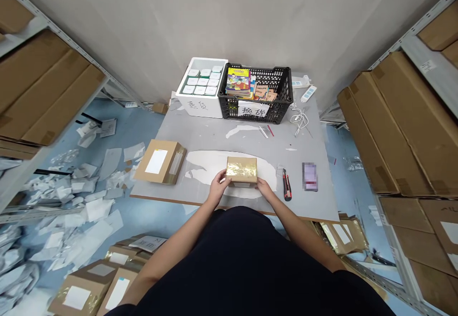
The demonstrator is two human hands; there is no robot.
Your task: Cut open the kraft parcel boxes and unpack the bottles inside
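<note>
A small cardboard box [242, 169] with shiny gold film across its top sits on the grey table [211, 137], over a white patch. My left hand [218, 186] grips its near left corner. My right hand [265, 188] holds its right side. To the left lies a larger cardboard parcel [161, 162] with a white label. A red and black utility knife [286, 185] lies right of my right hand, and beyond it a blurred card [309, 177].
At the table's far edge stand a white foam box [202, 108] of small white packs and a black plastic crate [255, 94] of books. A white cable [298, 120] lies nearby. Cardboard-stacked shelves [393, 125] flank both sides, and white scraps litter the floor [143, 130].
</note>
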